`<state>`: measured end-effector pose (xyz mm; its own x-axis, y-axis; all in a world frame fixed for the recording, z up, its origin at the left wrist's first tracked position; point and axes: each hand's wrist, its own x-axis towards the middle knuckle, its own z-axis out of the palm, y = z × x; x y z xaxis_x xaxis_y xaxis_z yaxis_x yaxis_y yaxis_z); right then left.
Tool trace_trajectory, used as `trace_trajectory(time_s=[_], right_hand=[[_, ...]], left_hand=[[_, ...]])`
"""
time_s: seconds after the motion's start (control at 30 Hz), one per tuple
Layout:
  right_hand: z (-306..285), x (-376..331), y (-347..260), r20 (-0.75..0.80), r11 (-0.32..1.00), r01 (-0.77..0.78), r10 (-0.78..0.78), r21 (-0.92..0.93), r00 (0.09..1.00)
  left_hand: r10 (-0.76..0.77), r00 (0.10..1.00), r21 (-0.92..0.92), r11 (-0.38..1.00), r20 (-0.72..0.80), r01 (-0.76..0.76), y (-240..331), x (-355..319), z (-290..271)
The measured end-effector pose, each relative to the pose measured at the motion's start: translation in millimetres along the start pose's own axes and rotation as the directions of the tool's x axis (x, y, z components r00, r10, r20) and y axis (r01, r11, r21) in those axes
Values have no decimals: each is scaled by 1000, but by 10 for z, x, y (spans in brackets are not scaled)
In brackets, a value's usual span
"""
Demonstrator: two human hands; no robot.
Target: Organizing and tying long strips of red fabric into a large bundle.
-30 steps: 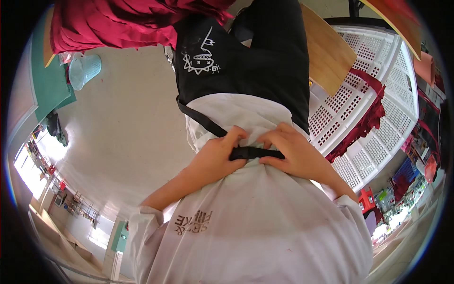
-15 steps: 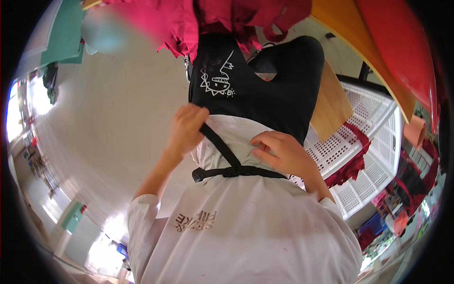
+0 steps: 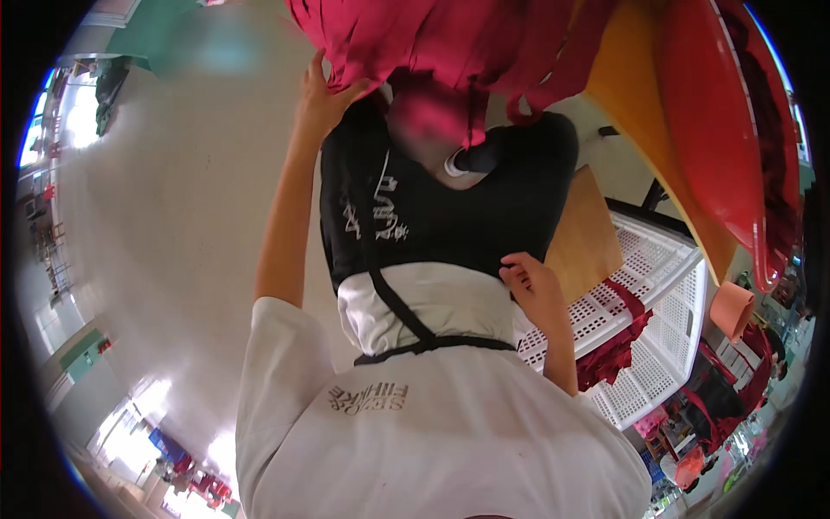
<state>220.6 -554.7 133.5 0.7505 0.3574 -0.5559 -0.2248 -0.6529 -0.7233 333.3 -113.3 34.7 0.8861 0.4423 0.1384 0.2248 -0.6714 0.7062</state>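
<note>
My left hand (image 3: 327, 99) is raised to the near left edge of a bunch of crimson cloth strips (image 3: 450, 43), thumb and forefinger spread against the fabric; the other fingers are partly hidden. My right hand (image 3: 536, 290) hovers by my right thigh at the shirt's hem, fingers loosely bent and apart, with nothing visible in it. A black strap (image 3: 400, 304) circles my waist over the white shirt (image 3: 450, 415). Its loose length runs up from the waist onto my black trousers (image 3: 458, 221), where it blends into the dark cloth.
Right of my legs are a wooden seat board (image 3: 584, 238) and white perforated plastic baskets (image 3: 661, 337) with dark red cloth (image 3: 618, 342). A yellow-edged table (image 3: 635, 95) carries a red tray (image 3: 718, 130) at upper right. Pale floor (image 3: 207, 225) stretches left.
My left hand has let go of the black strap and moved up to the crimson cloth. My right hand has shifted slightly right, off the shirt front. The crimson cloth hangs lower in view.
</note>
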Motion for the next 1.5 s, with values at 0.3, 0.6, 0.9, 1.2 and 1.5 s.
trace_trajectory(time_s=[0.3, 0.6, 0.9, 1.2, 1.5], right_hand=[[217, 151, 122, 6, 987, 110, -110, -120, 994], [407, 680, -917, 194, 965, 172, -133, -200, 972], [1437, 2769, -3445, 335, 668, 736, -673, -106, 659], [990, 2730, -2996, 241, 885, 19, 106, -465, 965], [1308, 2016, -4094, 210, 845, 18, 112, -535, 971]], left_hand=[[9, 1000, 2, 1000, -10, -9, 79, 303, 1381], [112, 961, -12, 994, 253, -113, 96, 106, 1142], [125, 910, -172, 983, 395, -60, -698, -184, 393], [-811, 487, -42, 502, 323, 864, -942, -1761, -2528], [-530, -150, -275, -637, 835, 720, -1059, -2848, -3467]])
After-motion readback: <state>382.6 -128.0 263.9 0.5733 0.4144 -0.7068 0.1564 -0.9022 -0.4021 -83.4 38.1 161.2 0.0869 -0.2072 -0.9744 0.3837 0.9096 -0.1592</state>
